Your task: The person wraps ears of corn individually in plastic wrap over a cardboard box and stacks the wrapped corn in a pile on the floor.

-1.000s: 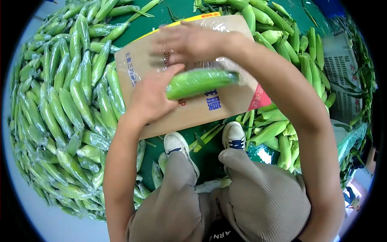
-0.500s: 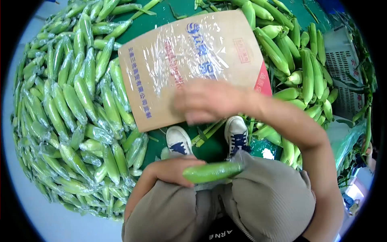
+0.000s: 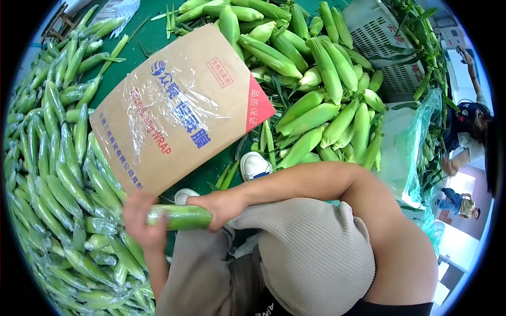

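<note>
A green ear of corn in its husk (image 3: 182, 217) lies level in front of my knees, with a shine like plastic film on it. My right hand (image 3: 219, 208) is closed round its right end. At the other end is my left hand (image 3: 143, 221), smeared by motion, its fingers overlapping the tip; whether they grip it is unclear. Beyond both hands lies a cardboard box (image 3: 174, 116) with printed lettering and crumpled clear film on top. Film-wrapped corn ears (image 3: 63, 195) are heaped on the left, and husked ears without visible film (image 3: 316, 110) are piled on the right.
A pale slotted crate (image 3: 379, 39) stands at the back right beside loose leaves. Green plastic sheeting (image 3: 421, 142) hangs below it. Two other people (image 3: 466, 124) (image 3: 458, 203) are at the far right. My shoes are near the box's front edge, on the green floor (image 3: 132, 58).
The view has swung to the right. My right hand has left the box area and taken hold of the ear's right end. My left hand, earlier holding the ear, is now blurred at its left end.
</note>
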Demonstrator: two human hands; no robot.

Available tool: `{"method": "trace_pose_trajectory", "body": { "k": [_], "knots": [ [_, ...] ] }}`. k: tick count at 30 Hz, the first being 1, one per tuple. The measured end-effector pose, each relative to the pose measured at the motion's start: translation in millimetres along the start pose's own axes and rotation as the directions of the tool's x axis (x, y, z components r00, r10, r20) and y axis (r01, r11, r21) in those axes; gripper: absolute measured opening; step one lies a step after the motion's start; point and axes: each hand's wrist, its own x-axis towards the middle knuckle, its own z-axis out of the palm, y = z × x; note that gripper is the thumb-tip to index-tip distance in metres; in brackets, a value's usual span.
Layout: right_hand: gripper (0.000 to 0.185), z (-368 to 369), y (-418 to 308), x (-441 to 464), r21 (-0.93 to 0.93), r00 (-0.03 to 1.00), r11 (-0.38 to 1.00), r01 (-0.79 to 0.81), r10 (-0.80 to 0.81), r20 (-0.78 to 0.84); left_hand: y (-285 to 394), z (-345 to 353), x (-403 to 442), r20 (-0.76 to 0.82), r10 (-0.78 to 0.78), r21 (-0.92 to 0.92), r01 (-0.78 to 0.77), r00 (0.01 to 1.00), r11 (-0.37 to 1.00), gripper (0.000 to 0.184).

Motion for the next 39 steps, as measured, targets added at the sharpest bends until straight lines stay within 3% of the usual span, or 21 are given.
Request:
{"method": "trace_pose_trajectory", "body": {
  "k": [2, 3, 5, 6, 8, 9, 10, 11, 12, 13, 15, 17, 19, 21, 22, 24, 28, 31, 33, 35, 39],
  "knots": [
    [0.070, -15.2, 4.8, -15.3, -0.154, 0.998, 0.988, 0.032, -0.025, 0.050, 39.3, -21.1, 13.1, 0.466, -0.124, -0.101, 0.192, 0.876, 0.976, 0.058],
    [0.064, -18.2, 9.4, -31.4, -0.227, 0.994, 0.969, 0.099, -0.086, 0.066, 43.5, -17.4, 7.1, 0.694, -0.172, -0.030, 0.267, 0.699, 0.963, 0.066],
    [0.055, -35.6, 12.2, -70.2, -0.375, 0.973, 0.898, 0.231, -0.206, 0.106, 28.4, -15.3, -14.1, 0.819, -0.192, -0.019, 0.359, 0.541, 0.933, 0.066],
    [0.039, -61.0, 5.2, -93.5, -0.475, 0.990, 0.869, 0.140, -0.126, 0.061, 10.0, -23.0, -32.8, 0.827, -0.265, -0.006, 0.479, 0.496, 0.878, 0.067],
    [0.035, -100.2, -7.0, -160.6, -0.584, 0.844, 0.707, -0.399, 0.033, -0.536, -38.3, -47.6, -73.4, 0.816, -0.431, 0.042, 0.704, 0.385, 0.709, 0.068],
    [0.045, -122.5, 18.8, -201.7, -0.684, 0.719, 0.470, -0.558, -0.139, -0.681, -53.3, -61.4, -88.2, 0.785, -0.466, 0.095, 0.664, 0.408, 0.742, 0.059],
    [0.046, -132.4, 47.9, -238.7, -0.724, 0.604, 0.175, -0.667, -0.440, -0.664, -54.1, -68.7, -87.1, 0.770, -0.408, 0.234, 0.378, 0.490, 0.896, 0.052],
    [0.052, -145.2, 59.9, -260.3, -0.608, 0.571, 0.011, -0.794, -0.331, -0.751, -54.5, -77.4, -82.9, 0.771, -0.363, 0.385, 0.071, 0.523, 0.920, 0.045],
    [0.060, -147.9, 56.1, -264.2, -0.485, 0.482, 0.023, -0.874, -0.074, -0.873, -49.3, -73.7, -77.5, 0.677, -0.443, 0.281, 0.349, 0.588, 0.894, 0.039],
    [0.070, -153.2, 77.0, -268.3, -0.443, 0.450, -0.083, -0.893, -0.181, -0.874, -40.3, -60.4, -61.0, 0.572, -0.509, 0.105, 0.558, 0.643, 0.823, 0.033],
    [0.074, -149.7, 73.4, -278.1, -0.558, 0.555, -0.040, -0.829, -0.189, -0.810, -11.5, -42.8, -7.7, 0.462, -0.317, -0.288, 0.479, 0.828, 0.829, 0.026],
    [0.080, -142.0, 71.3, -295.4, -0.652, 0.568, 0.165, -0.741, -0.365, -0.738, -6.8, -18.9, 36.0, 0.180, -0.083, -0.191, 0.117, 0.980, 0.975, 0.022],
    [0.082, -140.2, 55.2, -293.7, -0.564, 0.350, 0.616, -0.549, -0.443, -0.825, -10.8, -1.0, 71.7, -0.065, 0.030, -0.018, -0.031, 0.997, 0.999, 0.024],
    [0.077, -125.3, -66.8, -205.2, -0.602, 0.404, 0.565, -0.564, -0.447, -0.798, -24.2, 17.1, 81.6, -0.250, 0.002, -0.046, -0.014, 0.968, 0.999, 0.034],
    [0.074, -130.7, -113.9, -155.7, -0.698, 0.513, 0.365, -0.616, -0.487, -0.707, -24.7, 20.1, 89.8, -0.375, 0.036, -0.024, -0.049, 0.926, 0.999, 0.041],
    [0.060, -152.5, -166.1, -66.2, -0.918, 0.657, 0.137, -0.373, -0.659, -0.365, -26.1, 25.5, 119.7, -0.613, 0.130, 0.036, -0.136, 0.779, 0.990, 0.055],
    [0.059, -193.6, -161.3, 53.7, -0.963, 0.859, 0.208, -0.170, -0.447, -0.248, -19.6, 12.2, 179.8, -0.138, 0.216, 0.363, -0.153, 0.967, 0.919, 0.085],
    [0.063, -201.7, -141.3, 34.4, -0.970, 0.698, 0.241, 0.018, -0.698, -0.160, -50.2, 29.8, 189.3, 0.085, 0.067, 0.241, -0.085, 0.994, 0.967, 0.080],
    [0.070, -204.9, -141.4, -33.8, -0.929, 0.761, 0.366, 0.048, -0.616, -0.204, -49.5, 24.5, 189.4, 0.143, -0.014, 0.196, -0.014, 0.990, 0.981, 0.076],
    [0.057, -194.8, -119.5, -77.4, -0.938, 0.896, 0.289, -0.194, -0.336, -0.289, -50.7, 23.2, 191.3, 0.164, -0.041, 0.118, 0.022, 0.986, 0.993, 0.075],
    [0.022, -188.0, -78.4, -63.8, -0.963, 0.776, 0.224, -0.146, -0.578, -0.252, -35.1, 15.0, 196.6, 0.229, -0.135, 0.085, 0.118, 0.964, 0.989, 0.075]
  ]
}}
